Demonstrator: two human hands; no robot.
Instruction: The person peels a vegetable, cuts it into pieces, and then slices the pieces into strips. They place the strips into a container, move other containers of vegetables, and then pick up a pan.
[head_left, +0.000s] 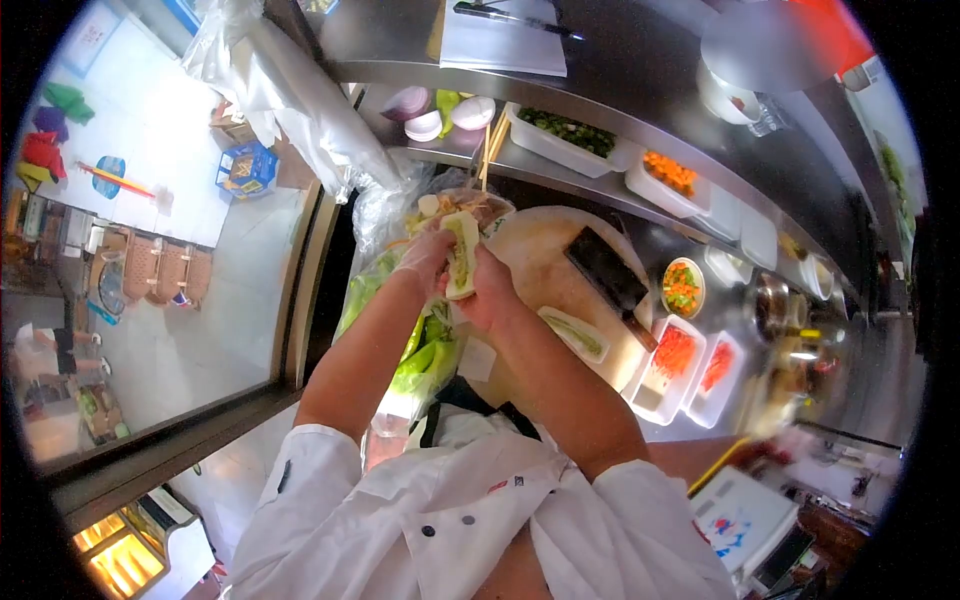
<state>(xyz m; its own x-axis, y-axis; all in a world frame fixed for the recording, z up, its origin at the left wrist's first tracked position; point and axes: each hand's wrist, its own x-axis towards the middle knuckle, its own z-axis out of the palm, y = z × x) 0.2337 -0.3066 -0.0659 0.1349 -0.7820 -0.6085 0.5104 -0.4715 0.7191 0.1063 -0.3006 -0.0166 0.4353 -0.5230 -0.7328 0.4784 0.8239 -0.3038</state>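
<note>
Both hands hold a halved pale gourd [461, 256], its green, seedy inside facing up, above the left edge of a round cutting board [520, 240]. My left hand [428, 258] grips its left side, and my right hand [490, 290] is closed round the lower right side. On the board lies another gourd half [574, 335], cut face up. A dark-bladed cleaver [608, 270] rests further right on the board. Just beyond my hands are peelings and scraps [435, 207] in a plastic bag. Long green peppers [430, 350] fill a clear bag under my forearms.
Right of the board stand white trays of red strips [670, 365] and a bowl of diced carrot and greens [683, 287]. The steel shelf [600, 185] ahead carries tubs of chopped greens [565, 138] and carrots [668, 175]. A window frame [310, 290] borders the left.
</note>
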